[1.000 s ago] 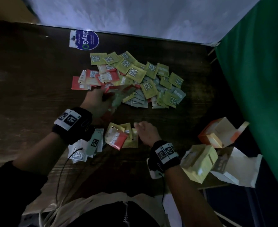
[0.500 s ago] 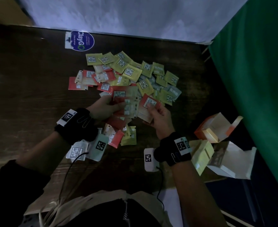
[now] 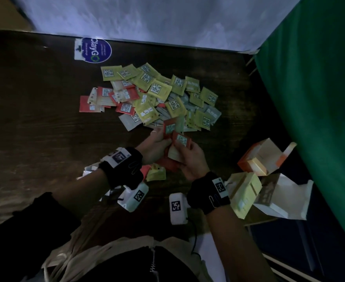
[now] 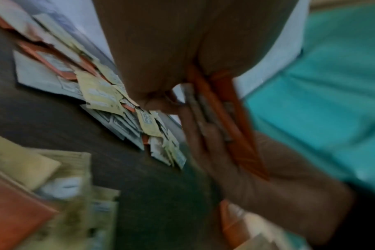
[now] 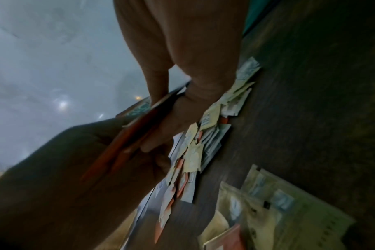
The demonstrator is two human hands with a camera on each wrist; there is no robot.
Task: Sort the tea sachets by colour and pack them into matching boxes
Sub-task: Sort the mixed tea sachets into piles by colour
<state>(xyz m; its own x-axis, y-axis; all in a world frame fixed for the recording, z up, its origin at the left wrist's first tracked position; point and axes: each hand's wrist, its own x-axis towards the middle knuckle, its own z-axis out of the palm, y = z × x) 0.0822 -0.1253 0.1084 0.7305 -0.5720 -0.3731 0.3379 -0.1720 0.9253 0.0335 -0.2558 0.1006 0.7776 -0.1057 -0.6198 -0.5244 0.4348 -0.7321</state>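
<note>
Red sachets (image 3: 176,143) fanned loosely between left hand (image 3: 153,145) and right hand (image 3: 190,159), both pinching the stack above the mixed pile (image 3: 163,94), orange box (image 3: 263,157) well apart; likely slippage back among yellows.

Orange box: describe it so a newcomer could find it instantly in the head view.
Start at the green curtain on the right and drop to the table's right edge, where three open boxes cluster. The orange box is the farthest from the person, with a yellow box and a white box nearer; it alone has orange sides.
</note>
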